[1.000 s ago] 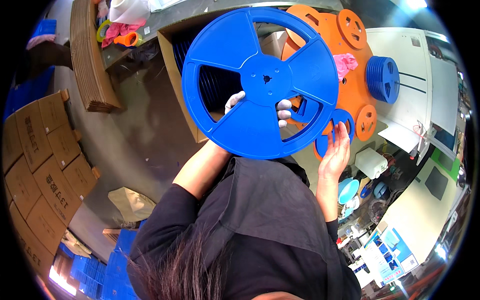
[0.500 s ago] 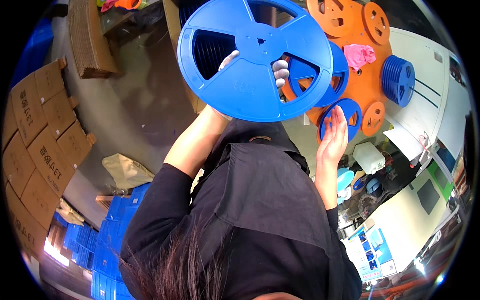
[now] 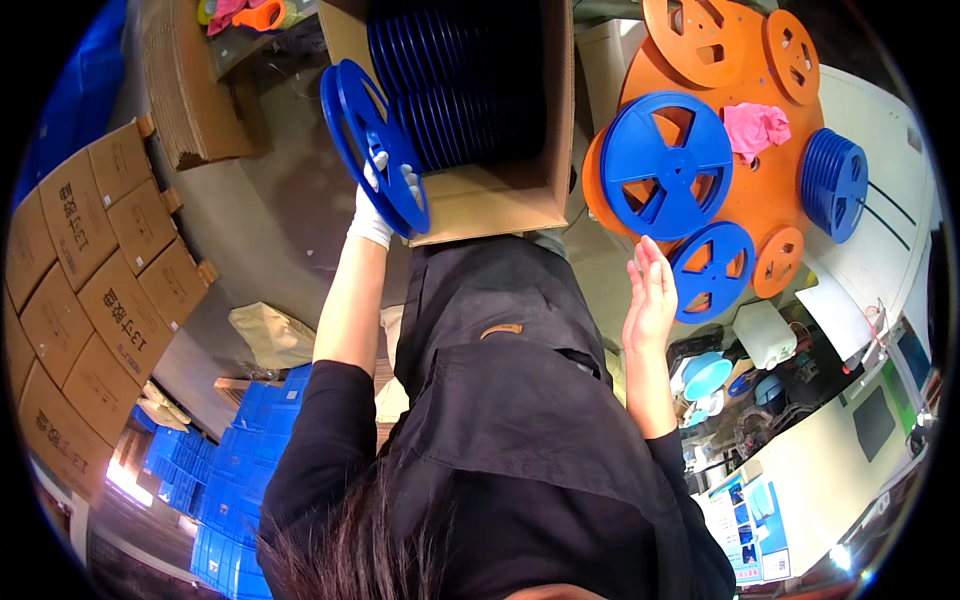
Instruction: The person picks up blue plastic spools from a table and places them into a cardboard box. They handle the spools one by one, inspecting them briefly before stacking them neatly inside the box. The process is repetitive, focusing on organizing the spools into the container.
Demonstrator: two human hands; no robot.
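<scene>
A blue reel (image 3: 398, 148) is tilting on edge at the near left corner of an open cardboard box (image 3: 490, 200), and the person's white-gloved left hand (image 3: 370, 212) is clamping it through its openings. Inside the box, more blue reels (image 3: 440, 100) are standing in rows. Well apart from the left hand, the right hand (image 3: 650, 300) is spreading its palm open, fingers extended, near a large orange disc (image 3: 755, 195) that is bearing blue and orange wheels.

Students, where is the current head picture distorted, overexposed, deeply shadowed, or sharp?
Head view: fisheye bows the stacked cardboard boxes; glare whites out a patch beside the blue crates; deep shadow hides detail inside the open carton; the left hand holds a fairly sharp blue reel.
</scene>
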